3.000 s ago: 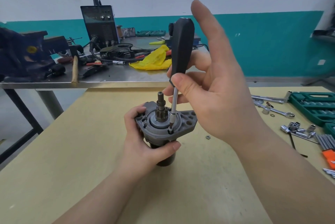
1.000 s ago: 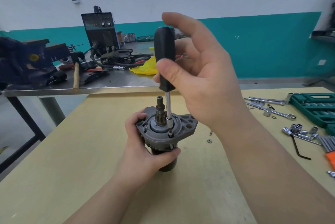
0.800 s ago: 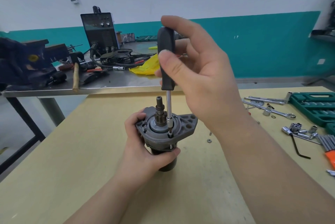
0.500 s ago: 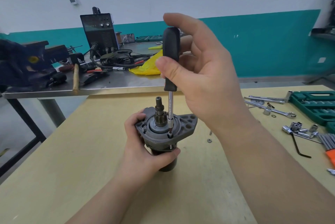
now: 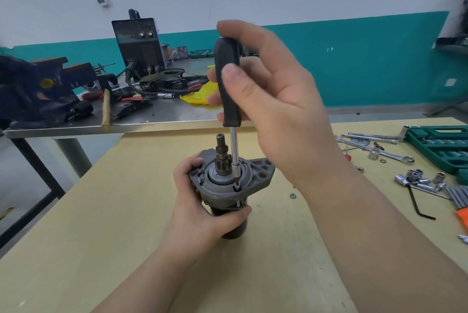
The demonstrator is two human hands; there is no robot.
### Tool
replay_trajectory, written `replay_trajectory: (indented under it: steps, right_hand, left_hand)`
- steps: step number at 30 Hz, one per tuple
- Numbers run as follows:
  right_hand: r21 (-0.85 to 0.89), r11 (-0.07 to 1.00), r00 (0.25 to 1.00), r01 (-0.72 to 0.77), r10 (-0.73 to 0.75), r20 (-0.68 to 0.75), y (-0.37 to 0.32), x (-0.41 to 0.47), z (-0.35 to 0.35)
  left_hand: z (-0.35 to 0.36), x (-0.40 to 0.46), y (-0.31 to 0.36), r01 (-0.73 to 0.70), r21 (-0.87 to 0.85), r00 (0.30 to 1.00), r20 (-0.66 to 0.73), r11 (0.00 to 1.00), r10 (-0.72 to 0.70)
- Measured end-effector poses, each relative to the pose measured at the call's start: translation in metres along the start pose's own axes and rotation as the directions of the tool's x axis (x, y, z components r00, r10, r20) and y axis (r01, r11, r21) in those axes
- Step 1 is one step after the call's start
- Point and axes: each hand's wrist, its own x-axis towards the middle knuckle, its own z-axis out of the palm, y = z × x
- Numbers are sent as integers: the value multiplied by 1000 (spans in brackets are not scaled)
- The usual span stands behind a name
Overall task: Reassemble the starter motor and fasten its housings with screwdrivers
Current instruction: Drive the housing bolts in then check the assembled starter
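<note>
Far left, on the steel bench (image 5: 162,120), a dark vise (image 5: 38,90) sits with a hammer (image 5: 106,107) lying just beside it, handle toward the bench edge. Next along is a black welder (image 5: 138,44), cables spilling around its base, and a yellow rag (image 5: 200,95) partly hidden behind the raised hand.

On to the wooden table (image 5: 101,211). The left hand (image 5: 200,206) grips the motor (image 5: 228,186), fingers curled round its far side, thumb pressed across the dark body under the grey housing. The motor stands upright near the middle of the table, pinion shaft pointing up, mounting ear sticking out to the right.

The screwdriver (image 5: 229,85) stands nearly vertical, its tip seated in a screw (image 5: 236,187) at the near rim of the housing. The right hand (image 5: 273,100) pinches the black handle between thumb and fingers, index finger arched over the top.

Just right of the motor, a small nut (image 5: 293,195) lies loose. Further right: wrenches (image 5: 390,153), a cluster of sockets (image 5: 415,178), a black hex key (image 5: 417,204), and at the edge a green tool case (image 5: 440,145).
</note>
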Motion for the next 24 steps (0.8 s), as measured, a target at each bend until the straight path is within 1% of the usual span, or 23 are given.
replay_trajectory:
  steps: [1,3,8,10,12,14,19,21,24]
  right_hand:
    - [34,999,1000,-19,19,7,-1,0,-1]
    - [34,999,1000,-26,26,15,-2,-1,-1]
    - [-89,995,999,34,-36,-17,-1,1,4]
    - [-60,998,999,33,-32,7,1,1,3]
    - [14,1000,1000,4,-5,27,1,0,1]
    - [46,999,999,-17,16,34,0,0,-1]
    - [-80,996,999,38,-39,-18,-1,1,3]
    - [-55,998,999,40,-40,-7,0,1,3]
    - [37,999,1000,2,-3,31,-1,-1,-1]
  left_hand:
    - [0,0,0,1,0,1000,-2,1000,-1]
    - [0,0,1,5,3,1000,-2,1000,-5]
    - [0,0,-1,0,17,1000,-1,1000,0]
    - [-1,0,-2,-2,21,1000,1,1000,2]
    - [-1,0,-3,0,16,1000,4,1000,0]
    - [-1,0,-4,-3,21,1000,5,1000,3]
    - [-1,0,-4,-3,38,1000,1,999,3]
    - [-1,0,-4,-2,39,1000,1,999,2]
    - [-1,0,-3,3,29,1000,2,1000,-3]
